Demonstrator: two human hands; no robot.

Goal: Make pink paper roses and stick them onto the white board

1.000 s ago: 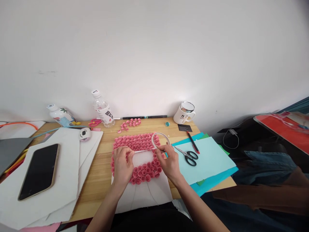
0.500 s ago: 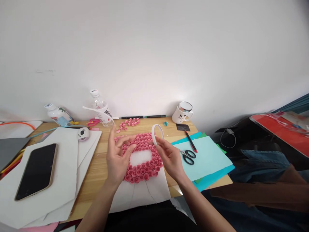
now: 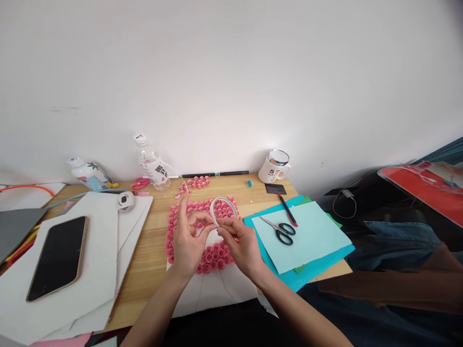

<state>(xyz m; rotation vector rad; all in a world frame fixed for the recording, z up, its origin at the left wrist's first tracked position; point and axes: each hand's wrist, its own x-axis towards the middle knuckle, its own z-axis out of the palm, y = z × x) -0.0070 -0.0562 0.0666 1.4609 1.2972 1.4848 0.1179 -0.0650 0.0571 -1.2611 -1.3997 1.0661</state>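
Observation:
My right hand (image 3: 243,245) pinches a narrow white roll of tape (image 3: 212,208), which stands up as a ring. The thumb and a finger of my left hand (image 3: 190,241) close at the roll's lower edge, touching my right fingertips. My left index finger points up, with a thin white strip of tape (image 3: 174,172) on its tip, running up toward the bottle. Below both hands is a white sheet (image 3: 224,289) bearing rows of rolled pink paper roses (image 3: 217,255) around a bare patch. My hands hide part of the roses.
Loose pink paper roses (image 3: 198,181) lie behind the sheet, near a plastic bottle (image 3: 154,166). To the right are scissors (image 3: 282,231) and a red-black pen (image 3: 288,210) on coloured paper (image 3: 311,236), with a mug (image 3: 275,166) behind. A phone (image 3: 58,258) rests on white boards at left.
The strip stretched between my hands came off the roll and now hangs on my left index finger. My hands then came together at the roll, which moved left.

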